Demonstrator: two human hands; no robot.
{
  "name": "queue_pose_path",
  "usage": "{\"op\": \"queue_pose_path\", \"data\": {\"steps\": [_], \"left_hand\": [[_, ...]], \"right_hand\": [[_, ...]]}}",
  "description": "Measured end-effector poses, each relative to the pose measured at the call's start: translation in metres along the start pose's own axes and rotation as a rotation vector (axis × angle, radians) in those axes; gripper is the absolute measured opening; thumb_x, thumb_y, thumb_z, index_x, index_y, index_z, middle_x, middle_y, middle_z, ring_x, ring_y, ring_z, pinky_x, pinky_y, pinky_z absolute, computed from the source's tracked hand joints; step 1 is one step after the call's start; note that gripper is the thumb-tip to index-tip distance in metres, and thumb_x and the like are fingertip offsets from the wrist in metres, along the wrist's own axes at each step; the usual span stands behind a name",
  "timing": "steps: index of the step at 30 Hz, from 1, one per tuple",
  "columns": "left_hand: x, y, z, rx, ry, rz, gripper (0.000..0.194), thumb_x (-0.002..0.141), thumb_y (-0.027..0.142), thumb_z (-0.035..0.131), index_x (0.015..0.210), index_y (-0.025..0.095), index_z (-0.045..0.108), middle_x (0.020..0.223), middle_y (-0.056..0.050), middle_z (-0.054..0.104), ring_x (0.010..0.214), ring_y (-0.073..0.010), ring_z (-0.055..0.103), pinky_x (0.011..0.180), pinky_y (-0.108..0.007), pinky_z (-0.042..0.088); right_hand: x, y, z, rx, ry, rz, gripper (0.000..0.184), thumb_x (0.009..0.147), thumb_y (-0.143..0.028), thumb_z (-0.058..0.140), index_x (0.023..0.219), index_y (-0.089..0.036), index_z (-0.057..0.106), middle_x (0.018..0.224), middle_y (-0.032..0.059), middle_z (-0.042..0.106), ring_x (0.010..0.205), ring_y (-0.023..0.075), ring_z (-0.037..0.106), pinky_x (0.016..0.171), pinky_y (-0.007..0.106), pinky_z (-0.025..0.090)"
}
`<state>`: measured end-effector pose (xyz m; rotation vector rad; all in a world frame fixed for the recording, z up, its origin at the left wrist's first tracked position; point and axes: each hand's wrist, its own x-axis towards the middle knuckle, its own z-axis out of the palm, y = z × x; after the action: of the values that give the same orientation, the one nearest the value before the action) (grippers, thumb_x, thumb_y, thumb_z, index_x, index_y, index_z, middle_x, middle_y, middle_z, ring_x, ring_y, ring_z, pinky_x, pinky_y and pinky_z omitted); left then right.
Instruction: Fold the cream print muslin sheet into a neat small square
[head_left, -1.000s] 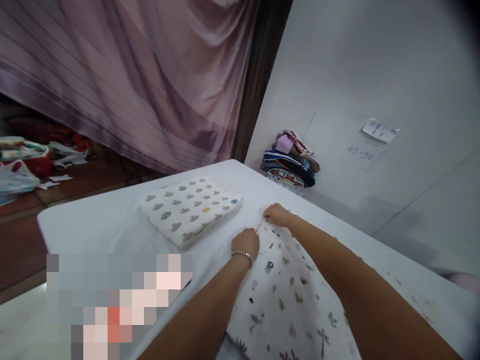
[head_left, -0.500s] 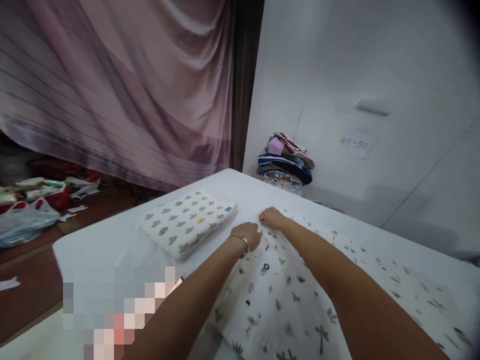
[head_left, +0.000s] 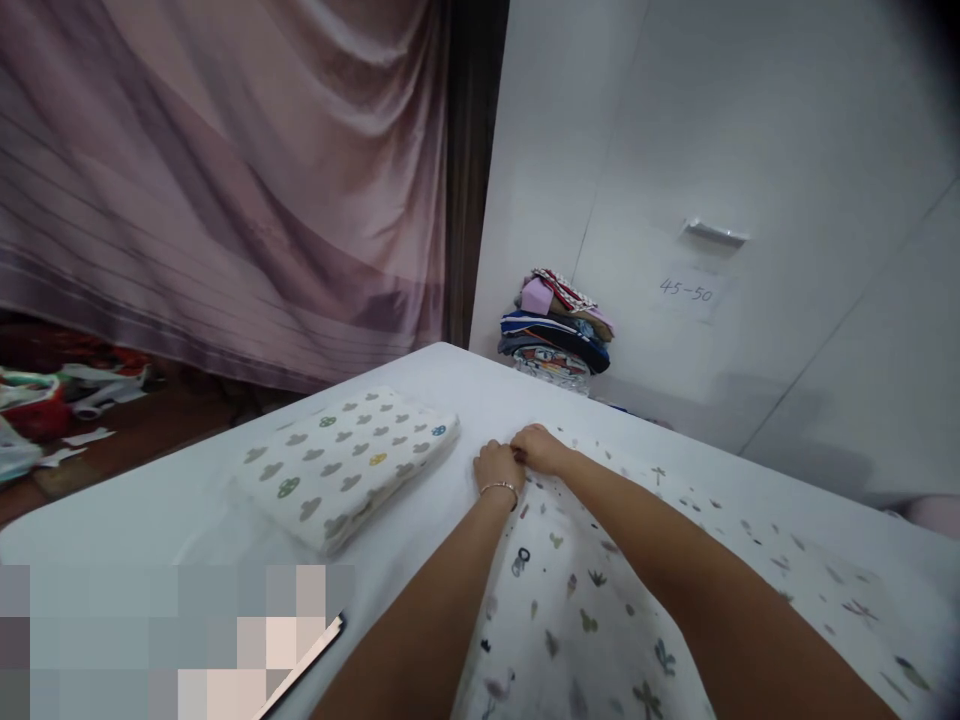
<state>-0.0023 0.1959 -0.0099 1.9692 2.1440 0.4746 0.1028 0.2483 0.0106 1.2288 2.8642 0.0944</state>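
Note:
A thin white cloth printed with small plants, animals and a flamingo spreads over the near side of the table and on to the right. At its far edge my left hand, with a bracelet at the wrist, is closed on the cloth. Right beside it, my right hand also pinches that edge, the fingertips of both hands nearly touching. To the left of my hands lies a folded white cloth with grey cloud shapes and a few coloured ones, which neither hand touches.
The white table ends in a corner ahead. Behind it stand a pile of folded fabrics and a white wall marked "45-50". A pink curtain hangs at left. Bags and a red container sit on the floor. A pixelated patch covers the lower left.
My left hand has shifted a little away from me and closer to my right hand at the cloth's edge. The view has turned slightly to the right.

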Motion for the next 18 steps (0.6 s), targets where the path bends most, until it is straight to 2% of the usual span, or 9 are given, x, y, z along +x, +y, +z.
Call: {"op": "queue_pose_path", "data": {"steps": [5, 8, 10, 13, 15, 18], "left_hand": [[0.001, -0.006, 0.006, -0.046, 0.025, 0.001, 0.032, 0.082, 0.039, 0.044, 0.1, 0.019, 0.06, 0.107, -0.011, 0.056, 0.103, -0.022, 0.049, 0.084, -0.034, 0.036], [0.001, -0.006, 0.007, -0.07, 0.02, -0.008, 0.029, 0.081, 0.038, 0.046, 0.098, 0.019, 0.061, 0.106, -0.01, 0.057, 0.103, -0.0213, 0.049, 0.083, -0.033, 0.036], [0.0, -0.005, 0.007, -0.081, 0.021, -0.006, 0.027, 0.08, 0.036, 0.049, 0.097, 0.019, 0.06, 0.106, -0.009, 0.057, 0.103, -0.0211, 0.049, 0.083, -0.033, 0.035], [-0.002, -0.004, 0.008, -0.106, 0.048, 0.011, 0.023, 0.08, 0.032, 0.05, 0.096, 0.019, 0.058, 0.104, -0.008, 0.057, 0.101, -0.0212, 0.049, 0.084, -0.034, 0.034], [-0.004, -0.004, 0.009, -0.127, 0.061, 0.025, 0.02, 0.081, 0.028, 0.049, 0.096, 0.018, 0.057, 0.102, -0.008, 0.058, 0.1, -0.0212, 0.049, 0.084, -0.035, 0.033], [-0.005, -0.004, 0.01, -0.143, 0.052, 0.04, 0.018, 0.081, 0.023, 0.047, 0.096, 0.019, 0.056, 0.101, -0.007, 0.058, 0.098, -0.0203, 0.05, 0.083, -0.034, 0.033]], "right_hand": [[-0.005, 0.006, 0.002, 0.052, 0.007, -0.035, 0.022, 0.077, -0.017, 0.052, 0.094, -0.024, 0.066, 0.094, 0.0001, 0.067, 0.097, 0.0144, 0.054, 0.09, 0.029, 0.028], [-0.003, 0.013, 0.001, 0.149, 0.01, 0.004, 0.021, 0.074, -0.02, 0.058, 0.093, -0.026, 0.066, 0.094, -0.0008, 0.067, 0.098, 0.0143, 0.054, 0.093, 0.028, 0.029], [-0.002, 0.022, -0.002, 0.221, 0.05, 0.115, 0.026, 0.073, -0.022, 0.06, 0.099, -0.026, 0.065, 0.103, 0.0003, 0.065, 0.101, 0.0154, 0.053, 0.092, 0.027, 0.033], [0.002, 0.041, -0.006, 0.235, 0.121, 0.337, 0.034, 0.081, -0.023, 0.048, 0.113, -0.024, 0.058, 0.117, 0.0044, 0.059, 0.106, 0.0182, 0.052, 0.088, 0.03, 0.039], [0.004, 0.052, -0.006, 0.226, 0.117, 0.466, 0.035, 0.085, -0.022, 0.039, 0.113, -0.021, 0.059, 0.112, 0.0062, 0.062, 0.101, 0.0198, 0.056, 0.083, 0.031, 0.042], [0.007, 0.063, -0.002, 0.214, 0.056, 0.601, 0.035, 0.087, -0.028, 0.035, 0.1, -0.017, 0.066, 0.094, 0.0071, 0.068, 0.086, 0.0201, 0.062, 0.071, 0.027, 0.045]]}}
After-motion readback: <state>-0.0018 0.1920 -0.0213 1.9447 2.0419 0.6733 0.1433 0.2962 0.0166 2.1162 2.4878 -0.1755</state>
